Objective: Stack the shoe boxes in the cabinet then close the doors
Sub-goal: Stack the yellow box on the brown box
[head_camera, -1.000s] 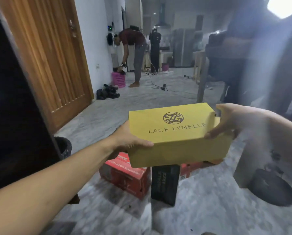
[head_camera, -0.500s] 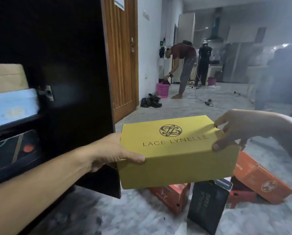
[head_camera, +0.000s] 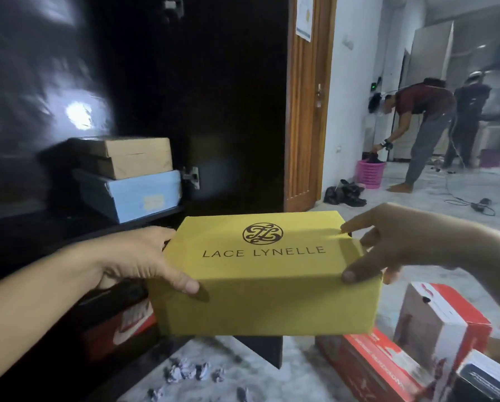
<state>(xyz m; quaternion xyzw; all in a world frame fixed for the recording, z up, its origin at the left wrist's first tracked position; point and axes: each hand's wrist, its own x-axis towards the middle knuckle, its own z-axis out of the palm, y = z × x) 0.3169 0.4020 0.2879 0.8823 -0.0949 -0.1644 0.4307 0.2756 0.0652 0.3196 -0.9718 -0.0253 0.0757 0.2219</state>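
Note:
I hold a yellow shoe box printed "LACE LYNELLE" in mid-air in front of the black cabinet. My left hand grips its left end, and my right hand grips its right end with the thumb on the front edge. On a cabinet shelf a brown box lies on a light blue box. A red box with a white logo sits on the shelf below, partly hidden by my left arm. The black cabinet door stands open behind the yellow box.
Red shoe boxes and a white-and-red box lie on the floor at lower right. Crumpled paper litters the floor near the cabinet. A wooden door, a pink basket and two people stand farther back.
The view has swung left toward the cabinet, bringing the shelves and stacked boxes into sight. The yellow box has moved closer to the cabinet opening, still held in both hands.

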